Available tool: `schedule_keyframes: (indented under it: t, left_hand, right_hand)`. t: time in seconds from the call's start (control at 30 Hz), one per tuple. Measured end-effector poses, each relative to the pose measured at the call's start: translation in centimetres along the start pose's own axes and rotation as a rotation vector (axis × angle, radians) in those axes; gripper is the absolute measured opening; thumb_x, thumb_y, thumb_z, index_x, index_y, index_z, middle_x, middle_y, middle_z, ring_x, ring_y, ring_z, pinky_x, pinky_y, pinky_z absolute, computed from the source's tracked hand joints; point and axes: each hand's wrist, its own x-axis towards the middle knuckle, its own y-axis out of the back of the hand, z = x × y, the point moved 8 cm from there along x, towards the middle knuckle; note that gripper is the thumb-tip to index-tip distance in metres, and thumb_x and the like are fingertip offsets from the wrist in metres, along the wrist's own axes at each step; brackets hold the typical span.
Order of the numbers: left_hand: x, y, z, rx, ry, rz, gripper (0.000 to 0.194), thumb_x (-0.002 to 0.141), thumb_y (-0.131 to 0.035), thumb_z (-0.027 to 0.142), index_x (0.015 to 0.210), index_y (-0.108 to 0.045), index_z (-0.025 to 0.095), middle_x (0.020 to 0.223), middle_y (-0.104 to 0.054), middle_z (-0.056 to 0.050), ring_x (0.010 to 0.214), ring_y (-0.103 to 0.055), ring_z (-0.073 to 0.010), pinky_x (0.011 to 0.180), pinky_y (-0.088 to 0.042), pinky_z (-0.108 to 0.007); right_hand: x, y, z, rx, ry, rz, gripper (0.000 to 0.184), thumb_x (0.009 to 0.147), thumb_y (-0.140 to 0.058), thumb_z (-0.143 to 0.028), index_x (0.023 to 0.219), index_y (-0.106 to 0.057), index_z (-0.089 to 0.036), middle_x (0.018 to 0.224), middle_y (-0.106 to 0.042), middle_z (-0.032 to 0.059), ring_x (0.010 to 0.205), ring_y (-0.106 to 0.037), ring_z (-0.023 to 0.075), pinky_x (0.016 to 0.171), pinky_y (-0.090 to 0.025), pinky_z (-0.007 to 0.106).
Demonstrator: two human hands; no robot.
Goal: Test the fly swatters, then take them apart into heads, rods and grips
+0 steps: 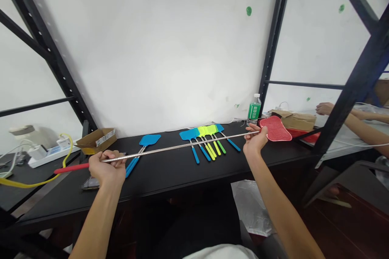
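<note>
A red fly swatter point(276, 128) with a long metal shaft is stretched out above the black table, its head to the right. My left hand point(107, 166) is closed around the shaft close to the red handle. My right hand point(256, 139) grips the other end of the shaft, just beside the red mesh head. Under the shaft lie several blue, yellow and green fly swatters point(206, 131) in a row, handles toward me. Nearer my left hand, blue fly swatters point(150, 139) lie overlapped.
A green-labelled water bottle point(254, 108) stands by the wall. An open cardboard box point(100, 139) sits at the left, near a power strip point(51, 156) and yellow cable. Black metal posts point(275, 28) frame the table. At far right, another person's arms point(358, 123) rest over the neighbouring table.
</note>
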Motion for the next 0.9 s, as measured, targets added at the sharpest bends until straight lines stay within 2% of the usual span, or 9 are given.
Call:
schedule_keyframes:
  t: [0.13,0.33,0.47,0.6,0.73,0.9]
  left_hand:
    - [-0.7,-1.1,0.0,-0.007,-0.010,-0.031,0.039,0.080,-0.039,0.025,0.041,-0.041,0.020,0.035,-0.023,0.002,0.034,-0.023,-0.0103,0.039,-0.023,-0.025]
    - [-4.2,-4.5,-3.0,-0.020,0.086,-0.121,0.039,0.082,-0.038,0.026,0.045,-0.045,0.019,0.036,-0.024,0.003,0.034,-0.025,-0.0102,0.042,-0.030,-0.025]
    - [-5.7,-5.7,-4.0,0.002,0.132,-0.170,0.038,0.083,-0.039,0.029,0.048,-0.049,0.019,0.038,-0.027,0.003,0.035,-0.026,-0.0092,0.043,-0.031,-0.025]
    - [-5.6,-6.3,-2.6,0.025,0.118,-0.223,0.035,0.084,-0.041,0.031,0.052,-0.051,0.018,0.039,-0.030,0.004,0.035,-0.027,-0.0087,0.044,-0.032,-0.025]
    - [-5.0,-6.4,-0.2,0.091,0.065,-0.250,0.033,0.085,-0.046,0.034,0.057,-0.055,0.018,0.038,-0.030,0.005,0.034,-0.027,-0.0081,0.045,-0.032,-0.024]
    - [-3.7,-5.1,1.7,0.053,-0.006,-0.187,0.030,0.083,-0.046,0.033,0.057,-0.051,0.019,0.038,-0.028,0.006,0.034,-0.024,-0.0077,0.044,-0.030,-0.024]
  right_hand:
    - [-0.7,-0.6,0.3,-0.009,0.004,-0.019,0.052,0.094,-0.037,-0.050,0.072,-0.066,-0.014,0.058,-0.063,0.0037,0.034,-0.039,0.0056,0.034,-0.029,0.021]
    - [-4.2,-2.7,2.2,-0.027,-0.011,-0.135,0.051,0.092,-0.038,-0.051,0.069,-0.066,-0.015,0.053,-0.060,0.0019,0.035,-0.041,0.0071,0.037,-0.031,0.023]
    - [-5.9,-3.6,3.3,-0.051,-0.024,-0.229,0.051,0.091,-0.041,-0.053,0.069,-0.067,-0.015,0.054,-0.060,0.0024,0.038,-0.043,0.0078,0.041,-0.033,0.024]
    - [-5.8,-4.5,3.0,0.029,-0.093,-0.332,0.046,0.089,-0.046,-0.051,0.066,-0.065,-0.016,0.055,-0.061,0.0022,0.039,-0.044,0.0079,0.040,-0.033,0.023]
    - [-4.6,-4.9,1.3,0.058,-0.127,-0.417,0.043,0.089,-0.048,-0.049,0.066,-0.064,-0.017,0.055,-0.060,0.0026,0.040,-0.046,0.0089,0.041,-0.035,0.023]
    - [-2.1,-3.6,-0.2,0.010,-0.045,-0.344,0.051,0.092,-0.042,-0.054,0.073,-0.067,-0.014,0.052,-0.055,0.0010,0.039,-0.045,0.0083,0.040,-0.032,0.022]
